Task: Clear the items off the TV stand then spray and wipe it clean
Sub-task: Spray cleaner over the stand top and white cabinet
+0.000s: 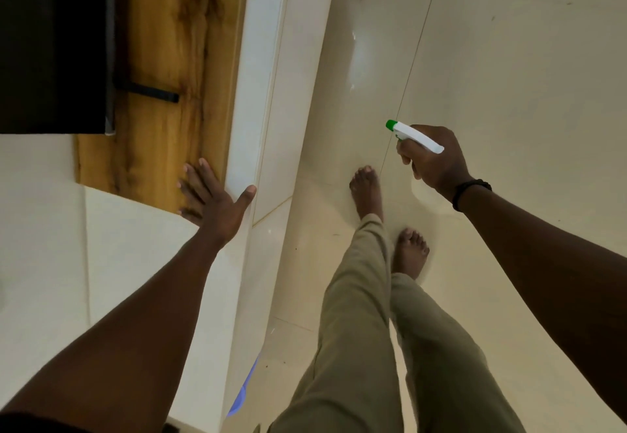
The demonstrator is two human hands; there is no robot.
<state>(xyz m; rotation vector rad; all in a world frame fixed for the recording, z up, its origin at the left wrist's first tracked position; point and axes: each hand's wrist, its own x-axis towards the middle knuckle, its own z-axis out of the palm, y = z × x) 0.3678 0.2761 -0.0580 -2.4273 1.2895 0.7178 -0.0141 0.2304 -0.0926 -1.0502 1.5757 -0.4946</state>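
Glossy floor (509, 59) spreads wide beyond and beneath the right hand (434, 161). Ahead of the left hand (213, 202) runs the stand (163, 42) — wood top, white front edge dropping away just right of the thumb. The TV (51, 42), cut off by the frame, stands further ahead, its foot (152, 93) on the wood. The left hand lies flat, fingers spread, on the stand's near corner. The right hand grips a sprayer (417, 139) over the floor, well apart from the stand; its bottle is hidden behind the fingers. A blue thing (242, 395) peeks out beside the left forearm — unclear what.
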